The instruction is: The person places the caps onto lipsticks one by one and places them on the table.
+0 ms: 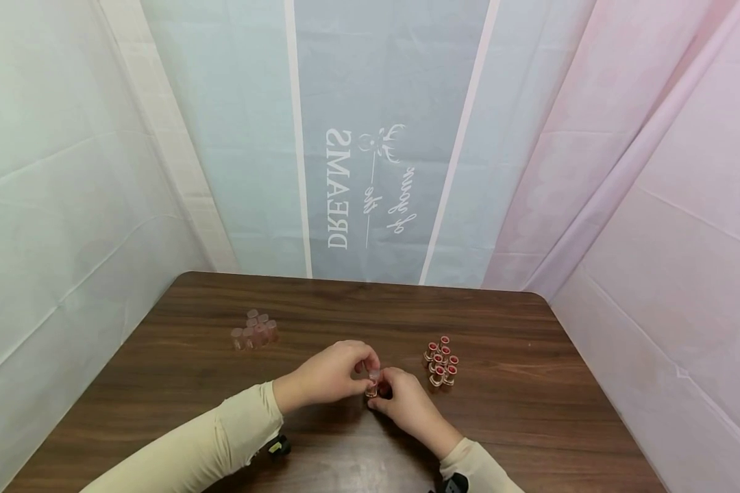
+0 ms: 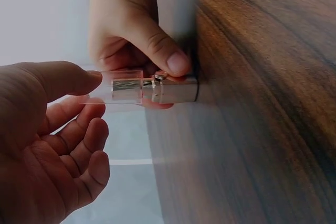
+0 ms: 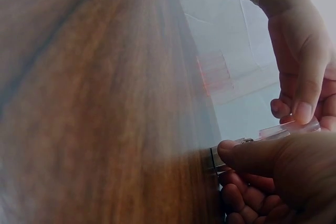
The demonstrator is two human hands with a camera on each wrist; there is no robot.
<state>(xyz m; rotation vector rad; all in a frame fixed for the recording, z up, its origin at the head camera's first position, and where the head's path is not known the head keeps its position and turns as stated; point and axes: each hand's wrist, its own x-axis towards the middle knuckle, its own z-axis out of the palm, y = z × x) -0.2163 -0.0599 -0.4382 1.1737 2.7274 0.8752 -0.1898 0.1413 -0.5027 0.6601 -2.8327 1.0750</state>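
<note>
At the front middle of the table, both hands meet at one small shiny metal lipstick tube [image 2: 181, 90] with a clear pinkish cap [image 2: 107, 88]. My left hand [image 1: 336, 373] pinches the cap's top end between thumb and fingertips; its other fingers are loosely bent. Lower down, my right hand [image 1: 410, 404] grips the metal base between thumb and fingers, close to the tabletop. The cap sits over the tube's upper part in the left wrist view. In the right wrist view, the right thumb hides much of the base.
Several metal lipstick tubes [image 1: 438, 359] with red centres stand grouped right of the hands on the brown wooden table [image 1: 345, 308]. A cluster of several clear caps [image 1: 255, 332] stands at the left. Hanging cloth [image 1: 240, 137] encloses the table's back and sides.
</note>
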